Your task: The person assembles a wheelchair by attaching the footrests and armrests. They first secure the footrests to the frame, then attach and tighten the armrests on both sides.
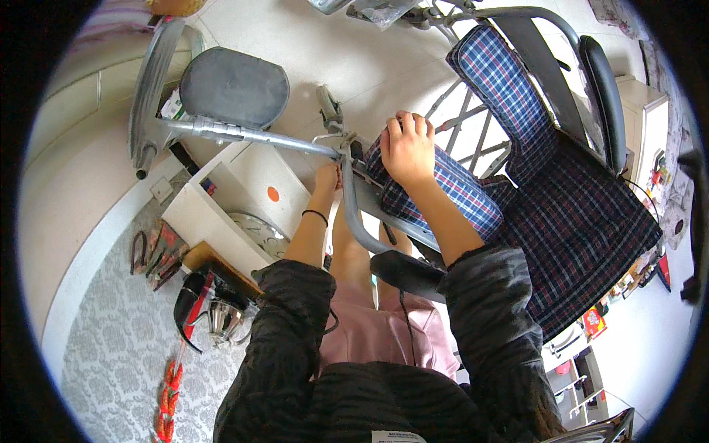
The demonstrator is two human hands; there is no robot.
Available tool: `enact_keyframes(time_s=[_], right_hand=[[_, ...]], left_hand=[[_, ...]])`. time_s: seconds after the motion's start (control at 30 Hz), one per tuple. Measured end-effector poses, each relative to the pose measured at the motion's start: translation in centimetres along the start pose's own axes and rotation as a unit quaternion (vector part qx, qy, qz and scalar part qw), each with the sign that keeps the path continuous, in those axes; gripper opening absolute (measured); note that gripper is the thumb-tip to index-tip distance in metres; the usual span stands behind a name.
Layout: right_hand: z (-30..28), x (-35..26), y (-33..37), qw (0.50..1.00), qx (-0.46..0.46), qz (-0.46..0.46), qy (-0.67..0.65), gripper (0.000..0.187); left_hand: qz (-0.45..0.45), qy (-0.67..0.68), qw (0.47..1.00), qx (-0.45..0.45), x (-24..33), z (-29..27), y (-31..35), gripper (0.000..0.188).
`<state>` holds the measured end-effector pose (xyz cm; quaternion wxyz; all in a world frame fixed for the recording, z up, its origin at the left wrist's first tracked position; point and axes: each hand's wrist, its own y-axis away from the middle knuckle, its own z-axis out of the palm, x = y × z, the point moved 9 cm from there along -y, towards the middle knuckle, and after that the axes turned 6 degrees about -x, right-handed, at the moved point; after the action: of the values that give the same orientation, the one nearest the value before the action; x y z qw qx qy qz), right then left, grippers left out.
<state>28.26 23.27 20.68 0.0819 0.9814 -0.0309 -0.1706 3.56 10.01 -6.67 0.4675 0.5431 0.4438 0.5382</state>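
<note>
A wheelchair with a grey metal frame [354, 203] stands before me, turned partly sideways. Its blue-and-red plaid seat cushion [461, 193] has a gap in the middle, where the crossed braces show. My right hand [410, 150] lies over the cushion's front end with its fingers bent down around the edge. Beside the frame's front corner, my left hand [329, 178] is closed; what is in its fingers is hidden. A leg rest tube [244, 133] extends left from that corner and carries a dark grey oval pad [235, 87].
Black armrest pads flank the seat, the near one [405, 275] close to my legs. The dark plaid backrest [591, 229] is at right. On the left stand a white open cabinet [221, 196], a steel kettle [224, 319] and a pale sofa-like piece [81, 96].
</note>
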Motion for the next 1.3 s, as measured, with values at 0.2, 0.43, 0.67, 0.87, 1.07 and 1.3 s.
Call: enact_keyframes(time_s=[0.2, 0.43, 0.67, 0.87, 1.07, 1.3], right_hand=[[0.5, 0.4, 0.1, 1.0, -0.006, 0.0, -0.01, 0.022], [1.1, -9.2, -0.1, 0.986, -0.102, -0.107, -0.077, 0.031], [3.3, -21.4, -7.1, 0.911, -0.173, -0.102, -0.361, 0.057], [1.4, -21.0, -9.0, 0.939, -0.015, -0.047, -0.34, 0.046], [0.7, -23.7, -11.2, 0.934, 0.035, -0.049, -0.351, 0.034], [-0.4, -27.1, -12.3, 0.936, 0.031, -0.081, -0.341, 0.038]], left_hand=[[0.073, 0.012, 0.997, 0.01, 1.2, 1.4, 2.9, 0.031], [0.186, -0.136, 0.972, 0.053, 3.8, 2.0, 5.6, 0.027], [0.221, -0.181, 0.956, 0.062, 1.5, 1.0, 6.3, 0.024], [0.232, -0.193, 0.952, 0.051, 2.1, 0.8, 6.7, 0.022], [0.241, -0.21, 0.946, 0.045, 2.3, 1.3, 6.9, 0.02], [0.253, -0.221, 0.941, 0.045, 2.9, 1.5, 8.1, 0.017]])
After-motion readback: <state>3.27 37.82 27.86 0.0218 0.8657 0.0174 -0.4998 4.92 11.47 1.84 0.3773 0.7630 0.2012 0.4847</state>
